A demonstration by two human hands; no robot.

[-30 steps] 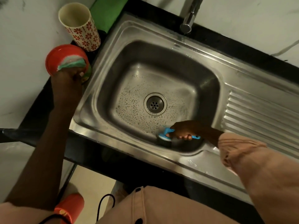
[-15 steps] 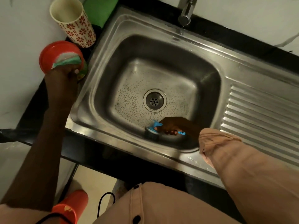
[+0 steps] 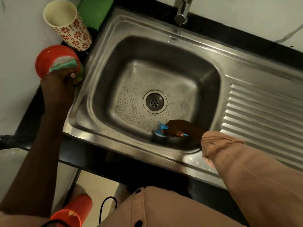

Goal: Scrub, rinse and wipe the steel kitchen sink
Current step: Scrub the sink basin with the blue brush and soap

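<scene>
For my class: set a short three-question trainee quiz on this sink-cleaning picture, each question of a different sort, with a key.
1. True or false: the right hand holds the blue scrubber inside the sink basin.
2. The left hand is at: A) the tap, B) the red container, C) the drain.
3. Fill in: the flowered cup stands on the counter at the sink's far ____ corner.

Key: 1 true; 2 B; 3 left.

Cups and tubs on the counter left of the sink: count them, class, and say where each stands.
2. A flowered tumbler stands upright at the back corner; a red tub sits nearer, gripped by the left hand. The arm may hide others.
</scene>
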